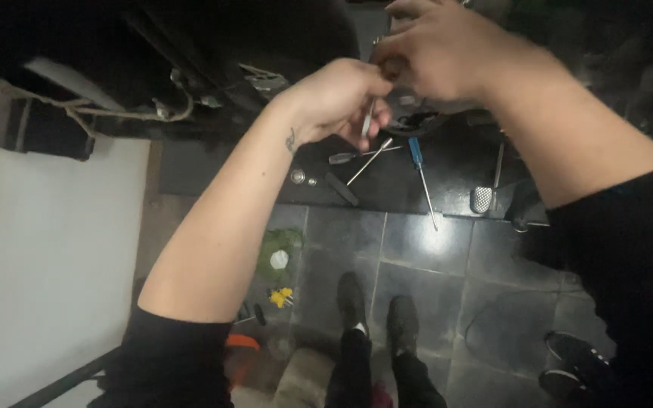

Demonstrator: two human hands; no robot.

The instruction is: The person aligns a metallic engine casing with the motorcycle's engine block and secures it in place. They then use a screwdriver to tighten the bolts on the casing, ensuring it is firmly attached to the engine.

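The upper part of the view was very dark, and the black machine (213, 45) above the hands was hard to make out; only its outline and a loop of pale cord (115, 112) on its left side were clear. The top of the right hand (436, 49) was cut off by the upper edge of the picture. This hand was curled with its fingertips pinched together on something small, but the thing itself was hidden, so I could not tell what it was. The left hand (338, 98) was closed around a thin metal tool (369, 121), of which only a short silver piece showed under the fingers. The two hands were touching each other, just above the dark mat (455, 177).

On this mat lay one screwdriver with a blue handle (419, 170), one thin metal rod (369, 161), one dark-handled tool (353, 156) crossing it, one short black stick (341, 189) and two small round metal pieces (301, 178). At the right edge of the mat there was one silver pedal (481, 199).

Below, on the dark tiled floor (432, 287), stood the person's two black shoes (376, 310). A third shoe (576, 363), in the lower right corner, was partly hidden by the black sleeve. Some small green, white and yellow things (280, 268) on the floor were too blurred to name.
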